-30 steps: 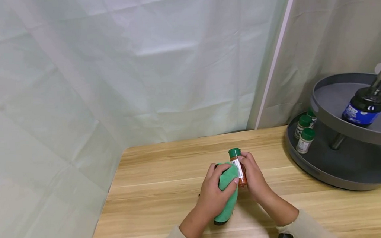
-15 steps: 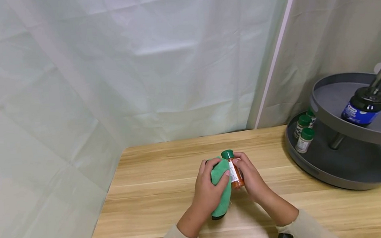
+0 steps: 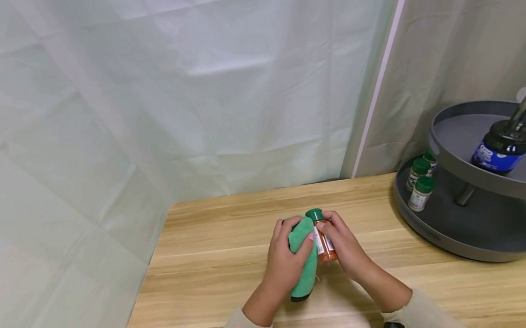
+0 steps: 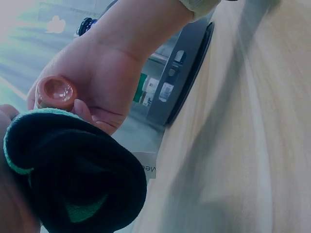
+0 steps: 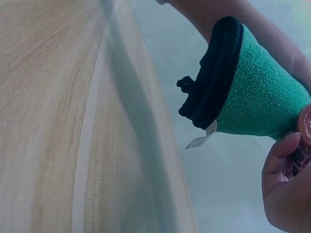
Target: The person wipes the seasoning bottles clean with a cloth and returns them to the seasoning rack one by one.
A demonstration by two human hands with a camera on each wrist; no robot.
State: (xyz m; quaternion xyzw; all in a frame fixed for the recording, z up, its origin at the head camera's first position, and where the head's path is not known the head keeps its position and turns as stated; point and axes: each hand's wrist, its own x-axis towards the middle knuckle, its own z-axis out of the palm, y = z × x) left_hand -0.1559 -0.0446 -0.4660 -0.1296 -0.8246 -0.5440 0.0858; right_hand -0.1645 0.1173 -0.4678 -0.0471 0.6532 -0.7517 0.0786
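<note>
My left hand (image 3: pixel 285 260) grips a folded green cloth (image 3: pixel 305 274) with dark edging; in the right wrist view the cloth (image 5: pixel 265 90) hangs as a thick roll with a small tag. My right hand (image 3: pixel 349 247) holds a spice bottle (image 3: pixel 325 246) with a green cap, white label and reddish contents. Cloth and bottle touch, side by side, above the table. From below, in the left wrist view, the bottle's round base (image 4: pixel 57 92) shows beside the cloth's dark rolled end (image 4: pixel 82 170). The cloth hides part of the bottle's left side.
A grey two-tier round tray (image 3: pixel 478 250) stands at the right on the wooden table (image 3: pixel 216 281). Several green-capped spice jars (image 3: pixel 419 195) sit on its lower tier. A dark jar (image 3: pixel 503 147) with a blue label is on the upper tier. Pale curtains (image 3: pixel 240 109) hang behind.
Both the cloth and the bottle have moved slightly left since a second ago. The bottle tilted, then came back closer to upright, with the cloth still against it. The tray has not moved.
</note>
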